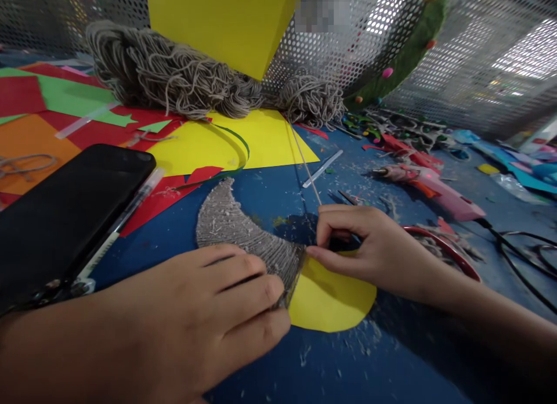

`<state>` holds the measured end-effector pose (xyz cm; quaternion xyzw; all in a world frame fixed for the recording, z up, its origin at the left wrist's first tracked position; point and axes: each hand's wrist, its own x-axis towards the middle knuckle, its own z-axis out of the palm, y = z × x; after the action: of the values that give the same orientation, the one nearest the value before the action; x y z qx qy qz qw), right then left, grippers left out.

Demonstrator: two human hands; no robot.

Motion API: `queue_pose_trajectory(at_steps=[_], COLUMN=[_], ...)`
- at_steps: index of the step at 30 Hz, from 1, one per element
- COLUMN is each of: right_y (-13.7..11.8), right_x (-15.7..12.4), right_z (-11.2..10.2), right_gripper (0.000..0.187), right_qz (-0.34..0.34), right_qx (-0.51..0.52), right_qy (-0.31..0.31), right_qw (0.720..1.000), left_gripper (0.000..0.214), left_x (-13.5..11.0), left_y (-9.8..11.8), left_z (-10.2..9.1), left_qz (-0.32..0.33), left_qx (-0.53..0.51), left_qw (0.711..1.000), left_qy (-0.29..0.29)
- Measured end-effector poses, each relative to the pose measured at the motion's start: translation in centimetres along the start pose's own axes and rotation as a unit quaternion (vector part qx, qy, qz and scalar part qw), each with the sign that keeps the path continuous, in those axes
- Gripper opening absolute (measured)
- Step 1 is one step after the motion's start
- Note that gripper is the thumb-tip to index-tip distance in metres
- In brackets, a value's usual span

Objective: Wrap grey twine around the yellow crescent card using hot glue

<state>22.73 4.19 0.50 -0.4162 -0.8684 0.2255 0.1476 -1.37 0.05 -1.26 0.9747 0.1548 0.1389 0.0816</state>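
A flat yellow cutout (335, 299) lies on the blue table, its left part wound with grey yarn into a crescent-like shape (226, 218). My left hand (221, 311) rests over the wound part, its fingers bent across it and its thumb hidden. At the edge of the winding, my right hand (357, 235) is closed in a pinch on a strand of grey yarn (303, 160). That strand runs taut back to a small yarn ball (311, 99). White glue-like strings cling to the crescent's surface.
A large yarn skein (169, 73) lies at the back before a perforated metal screen. A black phone (82, 212) and a pen (117, 224) are at left, near coloured paper. At right lie a pink glue gun (430, 189), its black cord (513, 259) and a red-handled tool (448, 250).
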Motion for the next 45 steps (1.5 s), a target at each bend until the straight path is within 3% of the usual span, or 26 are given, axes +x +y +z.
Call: queue_pose_trajectory(at_steps=[9, 19, 24, 26, 36, 40, 45], right_y=[-0.5, -0.4, -0.3, -0.3, -0.3, -0.1, 0.0], right_x=[0.1, 0.2, 0.2, 0.2, 0.3, 0.2, 0.2], right_z=[0.4, 0.5, 0.6, 0.5, 0.5, 0.4, 0.3], right_gripper=[0.023, 0.024, 0.023, 0.023, 0.022, 0.023, 0.023], right_qz=[0.002, 0.008, 0.007, 0.01, 0.02, 0.004, 0.002], right_qx=[-0.013, -0.016, -0.015, -0.017, -0.019, -0.02, -0.033], right_qy=[0.017, 0.006, 0.006, 0.005, 0.001, 0.005, 0.01], right_qw=[1.0, 1.0, 1.0, 1.0, 1.0, 1.0, 0.999], left_gripper=[0.058, 0.034, 0.069, 0.074, 0.073, 0.071, 0.052], left_x=[0.1, -0.6, -0.4, -0.3, -0.9, -1.0, -1.3], left_y=[0.0, -0.4, -0.5, -0.6, -0.6, -0.6, -0.5], left_z=[-0.2, -0.3, -0.1, -0.1, -0.6, -0.6, -0.2], left_qz=[0.005, 0.054, 0.053, 0.053, 0.047, 0.052, 0.058], left_qx=[0.004, 0.057, 0.015, 0.002, 0.001, 0.012, 0.043], left_qw=[1.0, 0.997, 0.998, 0.998, 0.995, 0.995, 0.996], left_qy=[-0.003, -0.003, -0.038, -0.045, -0.085, -0.081, -0.043])
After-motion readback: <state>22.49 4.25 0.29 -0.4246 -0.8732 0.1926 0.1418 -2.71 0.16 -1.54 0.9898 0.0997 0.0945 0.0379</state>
